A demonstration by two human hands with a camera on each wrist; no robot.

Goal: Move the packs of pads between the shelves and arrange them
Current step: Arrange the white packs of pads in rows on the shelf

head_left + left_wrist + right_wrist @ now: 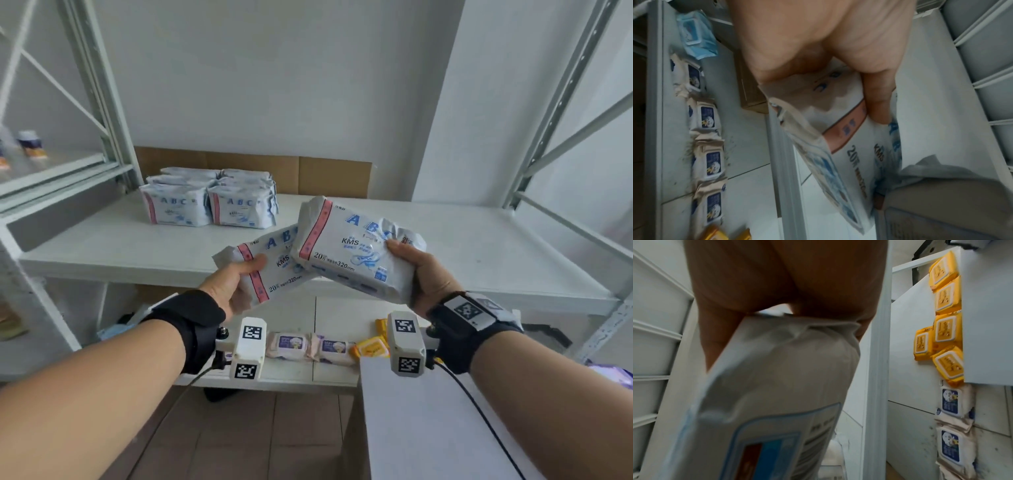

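Observation:
Each of my hands holds one white pack of pads with a pink stripe and blue letters, above the front of the white shelf. My left hand grips the lower pack by its left end, thumb on top. My right hand grips the larger-looking pack at its right end; this pack overlaps the left one. Several matching packs stand stacked in two rows at the shelf's back left.
Flat cardboard leans on the wall behind the shelf. On the lower shelf lie pale packs of wipes and yellow packs. A white board stands at the near right. Metal uprights flank the shelf.

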